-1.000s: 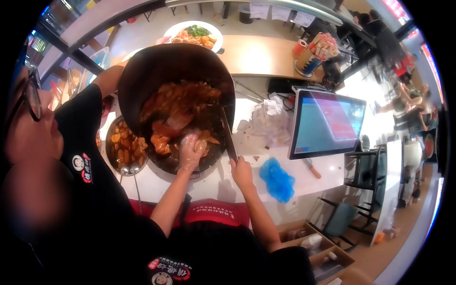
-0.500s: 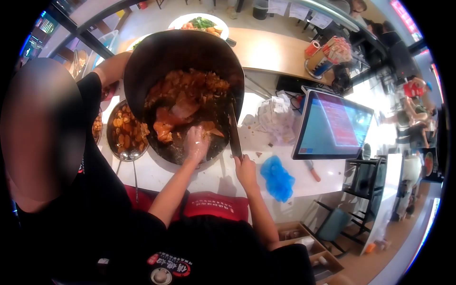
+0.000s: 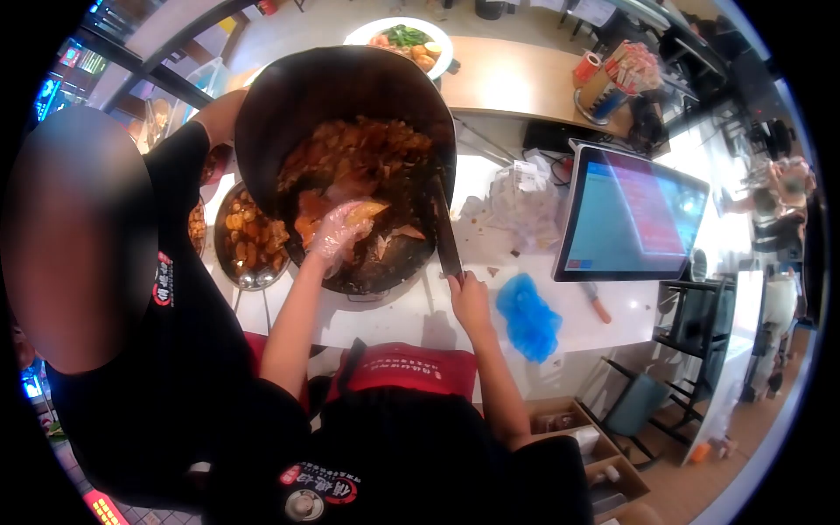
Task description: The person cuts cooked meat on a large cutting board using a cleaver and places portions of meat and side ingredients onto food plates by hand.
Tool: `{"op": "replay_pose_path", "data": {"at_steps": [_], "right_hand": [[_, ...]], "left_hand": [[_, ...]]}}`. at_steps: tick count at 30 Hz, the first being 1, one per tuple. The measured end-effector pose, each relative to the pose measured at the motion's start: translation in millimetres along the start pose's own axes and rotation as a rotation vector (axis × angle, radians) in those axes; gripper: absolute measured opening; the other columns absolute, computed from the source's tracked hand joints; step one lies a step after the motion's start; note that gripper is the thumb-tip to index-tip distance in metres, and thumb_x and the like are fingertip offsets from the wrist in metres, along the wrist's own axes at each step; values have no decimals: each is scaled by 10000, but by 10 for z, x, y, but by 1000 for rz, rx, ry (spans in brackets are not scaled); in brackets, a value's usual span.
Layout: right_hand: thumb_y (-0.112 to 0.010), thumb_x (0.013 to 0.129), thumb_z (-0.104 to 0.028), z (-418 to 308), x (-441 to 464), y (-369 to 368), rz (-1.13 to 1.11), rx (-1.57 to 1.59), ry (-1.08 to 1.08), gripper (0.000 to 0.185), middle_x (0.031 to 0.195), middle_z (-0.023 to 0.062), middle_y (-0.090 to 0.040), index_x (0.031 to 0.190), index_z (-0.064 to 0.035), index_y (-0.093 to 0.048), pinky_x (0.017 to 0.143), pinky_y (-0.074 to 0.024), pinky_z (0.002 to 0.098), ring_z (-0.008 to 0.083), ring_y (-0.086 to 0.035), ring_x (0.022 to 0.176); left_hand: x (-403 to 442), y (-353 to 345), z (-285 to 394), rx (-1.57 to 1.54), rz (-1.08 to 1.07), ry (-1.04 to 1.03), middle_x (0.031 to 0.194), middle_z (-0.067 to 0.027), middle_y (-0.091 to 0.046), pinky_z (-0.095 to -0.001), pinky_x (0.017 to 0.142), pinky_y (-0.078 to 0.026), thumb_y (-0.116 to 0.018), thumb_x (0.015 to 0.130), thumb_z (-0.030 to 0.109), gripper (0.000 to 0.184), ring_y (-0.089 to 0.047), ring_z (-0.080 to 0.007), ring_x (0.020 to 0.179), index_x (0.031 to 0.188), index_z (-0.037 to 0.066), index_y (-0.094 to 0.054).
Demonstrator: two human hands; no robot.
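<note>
A large dark pot (image 3: pixel 346 83) is tilted toward me, with brown, saucy stewed food (image 3: pixel 350 149) inside. My left hand (image 3: pixel 339 229), in a clear plastic glove, is inside the pot, its fingers closed around a yellowish piece of food (image 3: pixel 366 211). Pale scraps lie on the pot's inner wall beside that hand. Outside the rim, my bare right hand (image 3: pixel 472 302) grips a long, flat, dark utensil (image 3: pixel 449 241). Its far end reaches into the shadowed pot, so its kind is unclear.
A co-worker's arm (image 3: pixel 217 121) reaches to the pot's left side. Below it stands a pan of brown food (image 3: pixel 232 206). To the right are a crumpled blue bag (image 3: pixel 528 317), clear plastic packaging (image 3: pixel 516 203), a knife (image 3: pixel 598 303) and a screen (image 3: pixel 632 214). A filled plate (image 3: pixel 442 39) sits behind.
My left hand has moved up and left inside the pot, now with the yellowish piece in its fingers. My right hand keeps its grip on the utensil. The whole view has shifted slightly.
</note>
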State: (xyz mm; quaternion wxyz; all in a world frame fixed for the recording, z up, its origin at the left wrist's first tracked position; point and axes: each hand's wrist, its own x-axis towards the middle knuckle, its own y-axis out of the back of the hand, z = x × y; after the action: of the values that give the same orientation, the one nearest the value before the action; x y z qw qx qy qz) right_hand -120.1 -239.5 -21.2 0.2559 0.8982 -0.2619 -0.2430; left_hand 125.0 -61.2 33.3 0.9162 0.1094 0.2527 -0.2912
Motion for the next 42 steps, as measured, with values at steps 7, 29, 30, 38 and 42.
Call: {"op": "replay_pose_path", "data": {"at_steps": [7,29,30,38,42], "right_hand": [[-629,928,-253,-72,-12,30,-6,14,-10,328,839,300,-657,908,72,-595,739,-494,536,500,-623,831],[-552,956,-297,-74,-62,-125,-5,-105,-17,346,863,300,-656,980,44,-608,773,-494,554,485,-628,849],[-552,956,-297,-69,-80,-128,24,-96,-23,346,863,300,-656,980,44,-608,773,-494,554,485,-628,849],[-558,943,-281,-198,-105,11,-6,1,7,329,904,292,-664,1005,34,-627,797,-500,537,478,-632,869],[-555,935,-262,-69,-65,-112,61,50,22,321,913,301,-662,1052,20,-651,805,-504,533,475,-633,881]], "left_hand": [[64,-269,-173,1058,-38,-507,1183,-168,-632,-414,953,-482,-746,830,246,506,-595,-354,1084,1280,64,-603],[413,-662,-566,1039,128,-773,1003,-183,-660,-457,846,-502,-632,813,7,260,-617,-345,936,1059,49,-703],[500,-633,-650,1043,112,-801,1003,-183,-660,-457,846,-502,-632,813,7,260,-617,-345,936,1059,49,-703],[1038,-376,-912,520,80,-551,967,-154,-712,-381,831,-543,-583,799,-63,295,-688,-261,888,1063,-24,-708],[527,-475,-267,315,3,-241,973,-125,-717,-348,795,-541,-599,852,-17,258,-676,-227,858,1088,0,-700]]}}
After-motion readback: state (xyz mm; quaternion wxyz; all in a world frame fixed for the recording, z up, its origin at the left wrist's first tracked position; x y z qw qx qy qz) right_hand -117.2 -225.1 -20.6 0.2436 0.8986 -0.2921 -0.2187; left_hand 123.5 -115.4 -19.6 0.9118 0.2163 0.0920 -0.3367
